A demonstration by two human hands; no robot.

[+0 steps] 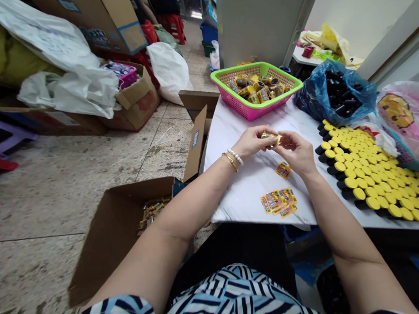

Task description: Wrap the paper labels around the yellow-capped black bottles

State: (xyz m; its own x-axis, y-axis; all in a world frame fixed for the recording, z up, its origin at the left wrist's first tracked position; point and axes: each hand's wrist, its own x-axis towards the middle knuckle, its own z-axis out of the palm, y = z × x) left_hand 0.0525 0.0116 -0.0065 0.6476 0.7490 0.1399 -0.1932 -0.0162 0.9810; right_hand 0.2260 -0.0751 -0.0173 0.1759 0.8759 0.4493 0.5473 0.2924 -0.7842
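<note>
My left hand point(251, 142) and my right hand point(294, 154) meet above the white marble tabletop point(247, 188), both pinching a small yellow printed packet point(270, 136). Its shape is partly hidden by my fingers. Just below my right hand lies a single yellow label card point(283, 170). Nearer the table's front edge is a loose pile of similar yellow cards point(279, 202). A pink basket with a green rim point(257, 90) stands beyond my hands, holding several small yellow-and-black cylinders.
Rows of black tubes with yellow caps point(370, 180) fill the table's right side. Behind them are a blue plastic bag of black tubes point(335, 92) and a pink printed bag point(406, 121). An open cardboard box point(115, 234) of small items sits on the floor at left.
</note>
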